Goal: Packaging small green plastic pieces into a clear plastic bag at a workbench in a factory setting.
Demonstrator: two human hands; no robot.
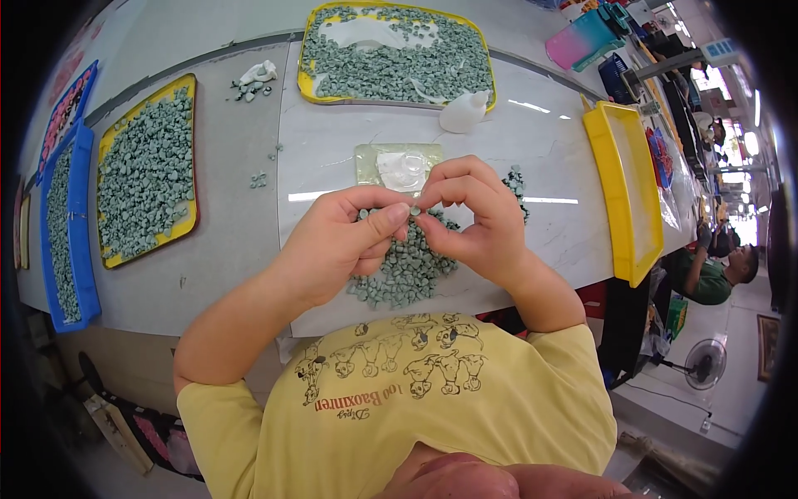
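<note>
A tiny grey-green rounded piece point(415, 211) sits between the fingertips of both my hands, over the table. My left hand point(345, 237) is closed, its thumb and forefinger pinched at the piece's left side. From the other side the thumb and forefinger of my right hand point(478, 218) pinch in on it, the other fingers curled. Right below them lies a loose pile of similar grey-green pieces point(399, 279), partly covered by the hands. Just beyond is a pale green pad point(370, 155) with a crumpled white tissue point(395, 169) and a clear round item on it.
A yellow tray point(490, 75) full of such pieces lies at the back, with a white squeeze bottle point(464, 112) by its corner. At left are another filled yellow tray point(196, 150) and a blue bin point(79, 224). A yellow tray point(623, 191) stands right; a person point(711, 279) sits beyond.
</note>
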